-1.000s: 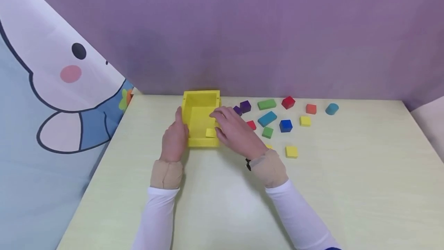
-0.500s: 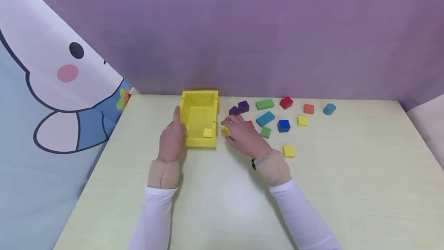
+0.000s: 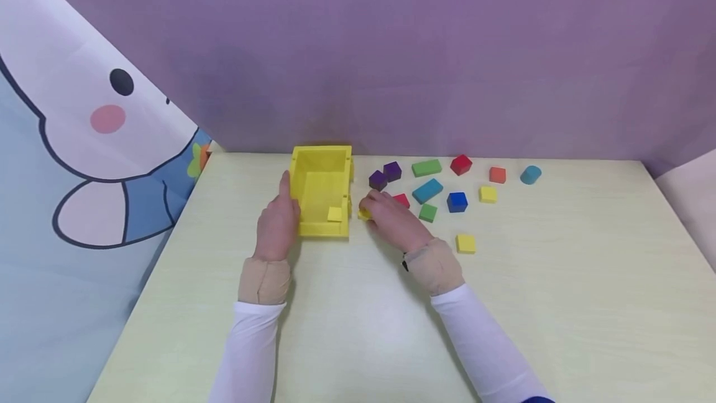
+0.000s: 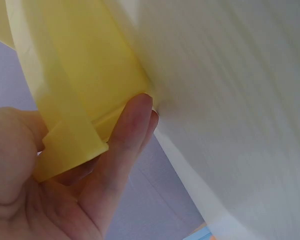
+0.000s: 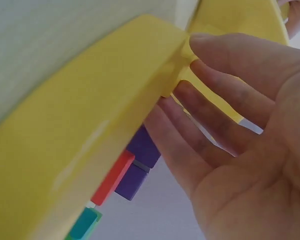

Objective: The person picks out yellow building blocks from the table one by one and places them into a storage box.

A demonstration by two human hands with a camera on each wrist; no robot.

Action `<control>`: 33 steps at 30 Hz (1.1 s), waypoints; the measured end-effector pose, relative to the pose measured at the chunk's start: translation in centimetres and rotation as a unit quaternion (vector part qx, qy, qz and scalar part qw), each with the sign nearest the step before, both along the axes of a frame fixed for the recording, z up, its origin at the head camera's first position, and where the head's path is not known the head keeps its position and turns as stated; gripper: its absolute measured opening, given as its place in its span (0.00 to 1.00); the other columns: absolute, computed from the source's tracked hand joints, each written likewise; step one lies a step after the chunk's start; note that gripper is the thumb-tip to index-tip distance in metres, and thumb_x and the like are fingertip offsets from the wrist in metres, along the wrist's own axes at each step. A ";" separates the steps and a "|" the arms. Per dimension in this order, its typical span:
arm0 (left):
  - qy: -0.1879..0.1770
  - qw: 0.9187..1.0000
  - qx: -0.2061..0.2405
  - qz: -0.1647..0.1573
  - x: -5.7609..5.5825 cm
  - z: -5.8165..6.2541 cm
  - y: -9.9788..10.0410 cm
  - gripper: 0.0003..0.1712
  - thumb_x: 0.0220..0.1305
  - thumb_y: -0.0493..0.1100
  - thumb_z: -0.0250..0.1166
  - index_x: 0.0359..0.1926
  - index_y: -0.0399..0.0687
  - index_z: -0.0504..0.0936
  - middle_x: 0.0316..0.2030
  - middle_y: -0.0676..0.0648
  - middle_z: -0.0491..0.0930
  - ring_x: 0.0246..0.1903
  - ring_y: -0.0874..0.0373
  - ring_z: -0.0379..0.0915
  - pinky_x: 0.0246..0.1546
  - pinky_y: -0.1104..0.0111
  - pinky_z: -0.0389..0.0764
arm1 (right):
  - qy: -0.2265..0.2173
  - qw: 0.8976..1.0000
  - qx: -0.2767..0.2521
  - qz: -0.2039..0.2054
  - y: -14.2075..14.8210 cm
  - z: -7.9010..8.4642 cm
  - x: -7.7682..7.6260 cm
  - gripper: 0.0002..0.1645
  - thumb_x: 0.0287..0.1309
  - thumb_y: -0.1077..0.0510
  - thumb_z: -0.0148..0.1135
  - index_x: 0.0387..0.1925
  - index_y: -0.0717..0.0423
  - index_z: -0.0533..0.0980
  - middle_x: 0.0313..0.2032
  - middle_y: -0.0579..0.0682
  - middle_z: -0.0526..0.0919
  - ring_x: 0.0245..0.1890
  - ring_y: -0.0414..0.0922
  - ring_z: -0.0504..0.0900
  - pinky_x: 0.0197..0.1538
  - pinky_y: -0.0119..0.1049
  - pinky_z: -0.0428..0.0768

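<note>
A yellow open-topped box stands near the back edge of the table, with a flat yellow block inside its near right corner. My left hand grips the box's left side; in the left wrist view the thumb and fingers lie on either side of a box wall. Just right of the box, my right hand pinches a small yellow block at table level. The right wrist view shows this block mostly hidden by the fingers and by a large yellow surface close to the camera.
Right of my right hand lie several coloured blocks, among them purple cubes, a green bar, a blue bar, a blue cube and a yellow block. A blue cylinder is farthest right. Purple cloth hangs behind.
My right hand has moved from over the box's right wall to the table beside it, and a yellow block now shows at its fingertips. My left hand has stayed on the box.
</note>
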State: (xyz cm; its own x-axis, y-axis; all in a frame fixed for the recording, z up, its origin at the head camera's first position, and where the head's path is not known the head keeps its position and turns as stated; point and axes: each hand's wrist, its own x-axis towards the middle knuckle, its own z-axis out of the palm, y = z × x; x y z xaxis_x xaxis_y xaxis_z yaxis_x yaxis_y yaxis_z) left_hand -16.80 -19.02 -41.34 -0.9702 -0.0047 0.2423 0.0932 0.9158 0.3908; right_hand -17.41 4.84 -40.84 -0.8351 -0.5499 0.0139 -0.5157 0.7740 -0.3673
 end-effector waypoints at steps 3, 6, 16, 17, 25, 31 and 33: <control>-0.003 1.000 0.001 0.001 -0.1 0.0 0.0 0.34 0.64 0.39 0.48 0.69 0.44 0.49 0.19 0.40 0.70 0.16 0.47 0.67 0.17 0.55 0.68 | 0.002 1.000 0.003 -0.004 -0.3 -0.1 -0.3 0.19 0.54 0.58 0.60 0.50 0.53 0.74 0.42 0.47 0.70 0.43 0.42 0.70 0.51 0.30 0.70; -0.004 1.000 0.003 0.001 -0.1 0.2 0.1 0.34 0.64 0.39 0.48 0.69 0.44 0.49 0.19 0.41 0.70 0.16 0.47 0.66 0.17 0.55 0.67 | 0.005 1.000 0.004 -0.007 -0.5 -0.3 -0.4 0.19 0.54 0.59 0.60 0.50 0.52 0.75 0.42 0.47 0.71 0.43 0.42 0.70 0.50 0.30 0.70; -0.008 1.000 0.003 0.003 -0.1 0.2 0.1 0.34 0.65 0.40 0.47 0.69 0.44 0.48 0.18 0.42 0.69 0.15 0.49 0.65 0.15 0.56 0.66 | 0.010 1.000 -0.018 -0.004 -0.3 -0.2 -0.6 0.18 0.54 0.61 0.60 0.48 0.52 0.76 0.42 0.47 0.73 0.42 0.42 0.72 0.50 0.31 0.71; -0.010 1.000 0.003 0.003 -0.1 0.2 0.1 0.34 0.65 0.39 0.47 0.70 0.44 0.48 0.18 0.42 0.69 0.15 0.49 0.65 0.15 0.57 0.66 | 0.010 1.000 -0.021 -0.005 -0.3 -0.2 -0.6 0.18 0.54 0.61 0.60 0.49 0.52 0.76 0.42 0.47 0.73 0.42 0.42 0.72 0.50 0.31 0.71; -0.016 1.000 0.002 0.002 -0.1 0.1 0.0 0.34 0.65 0.40 0.47 0.70 0.44 0.47 0.18 0.42 0.69 0.15 0.50 0.65 0.16 0.57 0.67 | 0.047 0.997 -0.063 0.007 0.1 0.1 -0.9 0.16 0.53 0.62 0.59 0.46 0.55 0.77 0.39 0.47 0.73 0.39 0.42 0.72 0.47 0.33 0.72; -0.014 1.000 0.000 0.003 0.0 0.1 0.0 0.34 0.65 0.39 0.48 0.69 0.44 0.48 0.19 0.41 0.70 0.15 0.49 0.65 0.16 0.57 0.67 | 0.080 0.992 -0.094 0.015 0.1 0.5 -0.8 0.17 0.53 0.61 0.59 0.46 0.57 0.76 0.41 0.49 0.73 0.42 0.44 0.72 0.49 0.33 0.72; -0.016 1.000 0.000 0.005 0.0 0.1 0.0 0.34 0.65 0.39 0.48 0.70 0.44 0.47 0.19 0.42 0.70 0.15 0.50 0.65 0.16 0.57 0.67 | 0.087 0.991 -0.099 0.015 0.1 0.7 -0.7 0.17 0.53 0.60 0.59 0.47 0.57 0.76 0.43 0.49 0.74 0.44 0.44 0.72 0.50 0.32 0.71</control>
State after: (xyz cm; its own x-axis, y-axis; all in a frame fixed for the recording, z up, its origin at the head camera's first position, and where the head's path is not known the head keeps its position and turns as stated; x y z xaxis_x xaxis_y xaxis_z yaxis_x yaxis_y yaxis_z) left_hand -16.80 -19.04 -41.21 -0.9772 -0.0142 0.2116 0.0721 0.9162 0.3942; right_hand -18.14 4.90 -40.15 -0.7947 -0.5461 0.2651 -0.6053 0.6799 -0.4140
